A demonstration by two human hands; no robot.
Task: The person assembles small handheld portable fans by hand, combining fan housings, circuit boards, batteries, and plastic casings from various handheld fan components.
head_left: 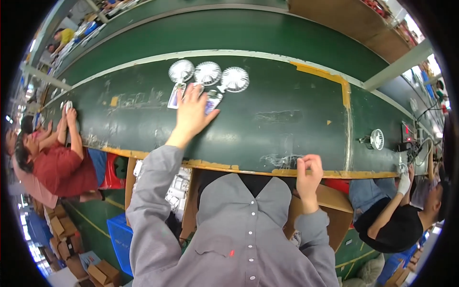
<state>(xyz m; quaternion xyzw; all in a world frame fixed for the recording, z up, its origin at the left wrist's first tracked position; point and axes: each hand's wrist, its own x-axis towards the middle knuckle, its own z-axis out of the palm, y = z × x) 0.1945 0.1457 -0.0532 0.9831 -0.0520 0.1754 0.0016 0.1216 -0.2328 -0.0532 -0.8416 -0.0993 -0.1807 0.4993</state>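
Three round, white, ribbed heads like small fans stand in a row on the green worktable: a left one (181, 71), a middle one (207, 73) and a right one (235, 79). Small flat pieces with purple and white marks (213, 101) lie below them. My left hand (191, 112) reaches over these pieces with its fingers stretched and spread, its fingertips at the base of the middle head; what lies under the palm is hidden. At the table's near edge, my right hand (310, 174) is raised with its fingers curled in and nothing visible in them.
Another round ribbed head (377, 139) rests on the table's right part, near cables and a device with a red light (407, 132). Yellow tape (325, 72) marks the surface. People sit at both ends. Cartons (330, 203) and a blue crate (118, 241) stand below the edge.
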